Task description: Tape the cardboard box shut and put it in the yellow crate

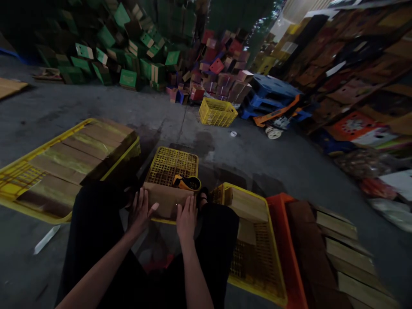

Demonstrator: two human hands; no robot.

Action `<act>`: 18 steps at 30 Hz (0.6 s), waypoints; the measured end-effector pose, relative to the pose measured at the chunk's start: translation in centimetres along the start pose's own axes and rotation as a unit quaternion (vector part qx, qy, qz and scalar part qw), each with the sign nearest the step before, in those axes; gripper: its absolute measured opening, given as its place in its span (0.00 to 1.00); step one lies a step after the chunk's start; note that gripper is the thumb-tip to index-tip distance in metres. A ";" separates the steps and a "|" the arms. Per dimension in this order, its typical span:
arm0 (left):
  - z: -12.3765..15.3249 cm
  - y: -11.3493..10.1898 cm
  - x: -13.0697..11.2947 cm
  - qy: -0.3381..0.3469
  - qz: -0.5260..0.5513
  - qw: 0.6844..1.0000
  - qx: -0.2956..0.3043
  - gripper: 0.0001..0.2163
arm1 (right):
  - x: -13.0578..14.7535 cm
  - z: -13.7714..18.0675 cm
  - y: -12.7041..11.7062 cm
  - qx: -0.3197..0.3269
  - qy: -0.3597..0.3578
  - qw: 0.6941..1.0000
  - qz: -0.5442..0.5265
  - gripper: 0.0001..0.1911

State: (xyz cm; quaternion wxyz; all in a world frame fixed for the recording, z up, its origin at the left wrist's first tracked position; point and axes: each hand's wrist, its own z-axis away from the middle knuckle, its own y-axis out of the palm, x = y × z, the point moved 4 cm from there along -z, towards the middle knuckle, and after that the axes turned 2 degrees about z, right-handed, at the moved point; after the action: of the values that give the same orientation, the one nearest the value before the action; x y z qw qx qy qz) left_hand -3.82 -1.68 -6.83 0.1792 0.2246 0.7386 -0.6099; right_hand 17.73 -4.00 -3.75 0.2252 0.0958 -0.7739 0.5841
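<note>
A small brown cardboard box (165,199) sits in front of you, between your knees, at the near edge of a yellow crate (172,163) that stands with its grid face upward. Your left hand (140,210) lies on the left end of the box, fingers extended and thumb spread inward. Your right hand (186,216) lies on the right end, its fingers also straight and its thumb held apart from them. Neither hand is curled into a fist.

Just beyond the box, on the same grid, rests a yellow-and-black tape dispenser (188,183). To your left, a larger yellow crate (19,175) holds a row of brown boxes (71,161), several with shiny tape across the top. By your left leg, a pale strip (46,239) lies on the floor (161,111).

To your right, another yellow crate (264,253) has a cardboard box (249,204) at its far end. Beside it is a red-orange crate (286,240) with a row of brown cartons (341,249).

Farther off are heaped green boxes (128,78), a pile of red and purple boxes (216,65), an upright yellow basket (217,112), stacked blue pallets (270,88) and an orange pallet jack (278,112). The background is dim and partly blurred.
</note>
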 end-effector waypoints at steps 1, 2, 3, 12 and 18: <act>0.0 0.0 -0.1 0.000 -0.007 1.000 -0.003 0.35 | -0.5 -0.2 -0.1 -0.006 0.003 1.000 -0.016 0.35; 0.0 0.0 -0.1 0.000 -0.014 1.000 -0.005 0.36 | -0.9 -0.4 -0.1 -0.010 0.005 0.999 -0.034 0.35; 0.0 0.1 -0.2 0.000 -0.023 1.000 -0.007 0.36 | -1.3 -0.6 0.0 -0.011 0.011 0.998 -0.054 0.35; -0.3 -0.1 -0.7 0.018 -0.110 0.993 -0.027 0.40 | -3.9 -1.7 -0.1 0.026 0.165 0.947 -0.275 0.35; -0.2 -0.7 -1.4 0.037 -0.114 0.992 -0.045 0.39 | -4.6 -1.7 -0.5 0.022 0.226 0.912 -0.341 0.34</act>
State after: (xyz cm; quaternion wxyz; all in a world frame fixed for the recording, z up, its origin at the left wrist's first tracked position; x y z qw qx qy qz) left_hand -3.04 -1.77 -5.53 0.0908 0.1532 0.7922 -0.5837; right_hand 22.38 -3.08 -5.04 0.5778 0.2243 -0.6090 0.4949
